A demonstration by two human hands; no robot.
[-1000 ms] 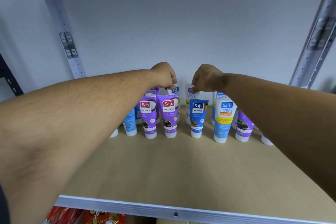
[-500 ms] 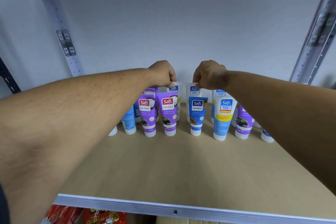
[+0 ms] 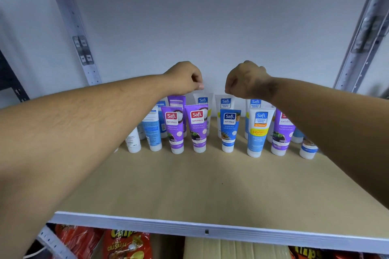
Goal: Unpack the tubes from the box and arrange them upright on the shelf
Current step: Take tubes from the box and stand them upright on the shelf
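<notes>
Several Safi tubes stand upright on their caps at the back of the wooden shelf (image 3: 210, 185). The front row has two purple tubes (image 3: 196, 128), a blue tube (image 3: 229, 128), a white and blue tube (image 3: 257, 132) and another purple tube (image 3: 282, 132). Behind them stand two white tubes (image 3: 202, 105) (image 3: 225, 104). My left hand (image 3: 185, 79) hovers just above the left white tube, fingers curled, holding nothing. My right hand (image 3: 246, 81) hovers above the right white tube, also curled and holding nothing. No box is in view.
Grey metal uprights (image 3: 84, 48) (image 3: 362, 38) flank the shelf against a pale wall. A white front rail (image 3: 210, 229) edges the shelf. Red snack bags (image 3: 126, 246) lie on the level below. Bare wood lies in front of the tubes.
Both hands pinched the tops of the two white back tubes earlier. Now they have let go and risen a little above them.
</notes>
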